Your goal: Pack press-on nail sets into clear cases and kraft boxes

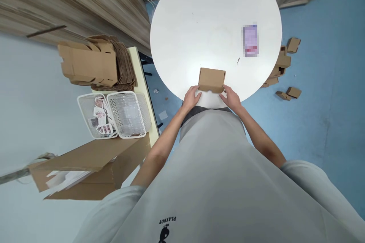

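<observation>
A small brown cardboard box (212, 78) is at the near edge of the white round table (199, 3), right in front of me. At its near left corner, my left hand (191, 98) has its fingertips against the cardboard, with the thumb bent inward. My right hand (230, 98) grips the near right corner in the same way, fingers at the side and thumb toward the front. The box's upper face is plain, and its front edge shows a small notch. What is inside it is hidden.
A blurred purple item (251, 40) lies on the table at right. Flattened cardboard boxes (91, 62) are stacked on a side table at left, beside two white baskets (127, 115). A large open carton (114, 174) stands below. Several small boxes (293, 92) lie on the blue floor at right.
</observation>
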`<state>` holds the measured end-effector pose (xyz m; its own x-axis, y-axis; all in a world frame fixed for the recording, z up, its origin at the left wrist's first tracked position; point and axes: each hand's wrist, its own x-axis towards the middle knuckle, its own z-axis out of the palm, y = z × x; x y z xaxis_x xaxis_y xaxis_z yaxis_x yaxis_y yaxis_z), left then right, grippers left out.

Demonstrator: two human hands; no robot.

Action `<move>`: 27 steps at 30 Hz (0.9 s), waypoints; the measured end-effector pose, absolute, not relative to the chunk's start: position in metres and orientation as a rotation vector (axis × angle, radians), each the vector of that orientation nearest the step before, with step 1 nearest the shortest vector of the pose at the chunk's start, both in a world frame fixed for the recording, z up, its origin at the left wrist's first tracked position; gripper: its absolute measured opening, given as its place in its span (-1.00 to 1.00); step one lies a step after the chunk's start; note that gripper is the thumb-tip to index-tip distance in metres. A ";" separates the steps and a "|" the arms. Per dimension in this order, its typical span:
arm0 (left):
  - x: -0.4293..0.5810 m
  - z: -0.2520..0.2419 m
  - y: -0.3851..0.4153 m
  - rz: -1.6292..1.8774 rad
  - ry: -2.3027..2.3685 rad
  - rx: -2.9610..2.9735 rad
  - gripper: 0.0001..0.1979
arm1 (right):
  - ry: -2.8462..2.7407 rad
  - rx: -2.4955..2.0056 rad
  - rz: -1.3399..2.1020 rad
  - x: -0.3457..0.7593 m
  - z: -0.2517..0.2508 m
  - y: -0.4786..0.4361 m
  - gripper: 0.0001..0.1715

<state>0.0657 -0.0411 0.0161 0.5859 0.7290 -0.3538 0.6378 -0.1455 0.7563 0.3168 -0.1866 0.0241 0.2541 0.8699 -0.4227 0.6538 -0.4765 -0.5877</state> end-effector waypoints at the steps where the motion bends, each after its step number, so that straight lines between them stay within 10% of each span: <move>1: 0.066 0.013 -0.043 0.120 1.131 1.821 -0.47 | -1.341 -2.228 1.067 0.315 0.022 -0.186 -0.24; 27: 0.082 0.004 -0.038 -0.091 1.227 1.838 -0.50 | -0.681 -2.268 1.306 0.308 0.000 -0.168 -0.60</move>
